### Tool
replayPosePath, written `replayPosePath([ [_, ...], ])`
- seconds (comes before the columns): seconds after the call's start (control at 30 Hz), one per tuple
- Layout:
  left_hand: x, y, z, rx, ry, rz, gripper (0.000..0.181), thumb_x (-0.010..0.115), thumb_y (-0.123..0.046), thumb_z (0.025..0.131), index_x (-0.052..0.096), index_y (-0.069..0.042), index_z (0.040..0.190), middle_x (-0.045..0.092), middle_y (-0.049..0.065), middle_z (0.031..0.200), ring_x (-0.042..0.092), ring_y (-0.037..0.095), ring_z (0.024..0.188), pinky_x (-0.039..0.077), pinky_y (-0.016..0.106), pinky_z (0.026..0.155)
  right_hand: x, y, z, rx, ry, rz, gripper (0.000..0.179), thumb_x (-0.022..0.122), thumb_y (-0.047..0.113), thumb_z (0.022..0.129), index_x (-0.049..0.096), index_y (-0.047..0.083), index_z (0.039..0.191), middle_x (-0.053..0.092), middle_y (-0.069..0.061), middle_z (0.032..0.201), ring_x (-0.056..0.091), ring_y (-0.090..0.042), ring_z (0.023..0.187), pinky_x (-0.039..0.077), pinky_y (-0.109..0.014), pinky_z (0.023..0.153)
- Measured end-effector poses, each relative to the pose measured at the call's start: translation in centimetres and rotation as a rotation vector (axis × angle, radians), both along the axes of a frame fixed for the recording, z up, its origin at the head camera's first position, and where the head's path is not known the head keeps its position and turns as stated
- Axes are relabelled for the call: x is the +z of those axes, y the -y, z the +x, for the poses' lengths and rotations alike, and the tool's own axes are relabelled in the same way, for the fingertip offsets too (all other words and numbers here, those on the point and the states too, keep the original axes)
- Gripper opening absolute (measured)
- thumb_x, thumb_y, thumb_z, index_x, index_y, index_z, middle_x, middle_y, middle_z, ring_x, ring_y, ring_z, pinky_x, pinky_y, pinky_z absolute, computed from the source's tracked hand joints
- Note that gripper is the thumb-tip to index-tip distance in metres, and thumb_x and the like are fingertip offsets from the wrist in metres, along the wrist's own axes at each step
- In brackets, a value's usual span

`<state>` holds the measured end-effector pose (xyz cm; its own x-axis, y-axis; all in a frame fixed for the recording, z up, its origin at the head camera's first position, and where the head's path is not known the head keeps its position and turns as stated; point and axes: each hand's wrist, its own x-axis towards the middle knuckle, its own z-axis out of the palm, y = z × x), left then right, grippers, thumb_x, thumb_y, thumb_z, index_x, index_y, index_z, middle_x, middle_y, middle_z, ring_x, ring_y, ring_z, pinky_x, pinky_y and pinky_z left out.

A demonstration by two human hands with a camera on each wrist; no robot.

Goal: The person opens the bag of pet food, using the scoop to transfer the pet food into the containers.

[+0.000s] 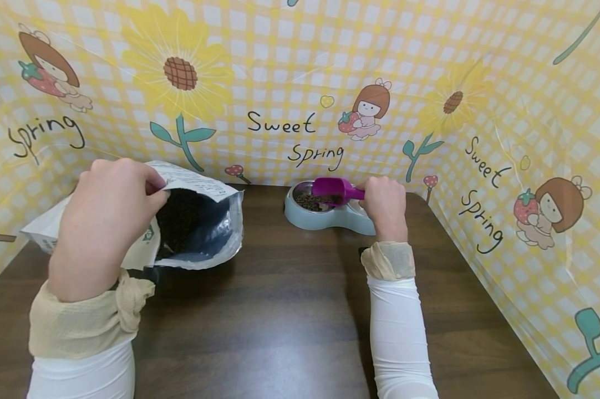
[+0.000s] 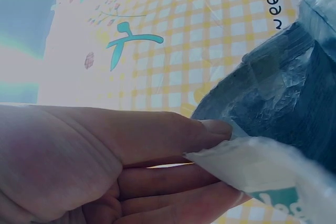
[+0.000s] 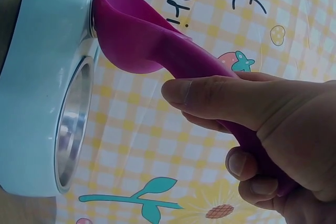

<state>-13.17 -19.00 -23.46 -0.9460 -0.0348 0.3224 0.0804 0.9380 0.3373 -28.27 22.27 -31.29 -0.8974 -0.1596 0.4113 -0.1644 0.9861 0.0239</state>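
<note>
On the brown table (image 1: pixel 280 327), your left hand (image 1: pixel 105 221) pinches the rim of the open bag (image 1: pixel 222 230), at ten o'clock. Your right hand (image 1: pixel 387 205) curls around the purple scoop (image 1: pixel 347 192), over the blue double bowl (image 1: pixel 320 220), at one o'clock. Yellow checked cloth (image 1: pixel 275 66) stands at twelve.

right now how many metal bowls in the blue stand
2: one metal bowl holds brown pellets under the purple scoop; the other bowl, beside it, is partly hidden by the right hand in the head view.

Shiny metal bowls (image 3: pixel 73 127) sit in a smooth plastic feeder (image 1: pixel 314 219), a plastic scoop (image 1: pixel 332 188) over it, foil-lined bag (image 1: pixel 219 224) left, satiny wood-grain table (image 1: pixel 280 310) beneath, creased cloth-like backdrop (image 1: pixel 280 72) behind.
</note>
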Motion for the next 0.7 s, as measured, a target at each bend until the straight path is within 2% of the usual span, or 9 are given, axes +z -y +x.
replayPosePath([
  [0.17,0.02,0.05,0.01,-0.003,0.006,0.001,0.020,0.071,-0.015,0.100,0.083,0.000,0.106,0.080,0.025,0.096,0.068,0.061,0.090,0.053,0.072,0.079,-0.10,0.07,-0.02,0.004,-0.053,0.011,0.022,0.083,0.006,0.088,0.090,0.025,0.097,0.083,-0.013,0.087,0.071,-0.038,0.069,0.060,-0.055,0.063],
  [0.6,-0.13,0.10,-0.06,-0.007,-0.007,-0.006,0.020,0.071,-0.015,0.100,0.083,0.000,0.106,0.080,0.026,0.096,0.067,0.062,0.091,0.053,0.072,0.079,-0.86,-0.01,-0.74,0.056,-0.130,0.028,0.039,0.078,0.000,0.087,0.089,0.033,0.104,0.083,-0.012,0.085,0.072,-0.039,0.068,0.058,-0.056,0.060],
  [0.7,-0.12,0.08,-0.09,-0.009,-0.009,-0.008,0.020,0.071,-0.015,0.100,0.083,0.000,0.106,0.080,0.026,0.097,0.067,0.062,0.091,0.052,0.073,0.079,-1.01,-0.07,-0.93,0.069,-0.140,0.027,0.036,0.077,0.001,0.089,0.089,0.032,0.102,0.083,-0.011,0.084,0.071,-0.037,0.066,0.058,-0.055,0.060],
])
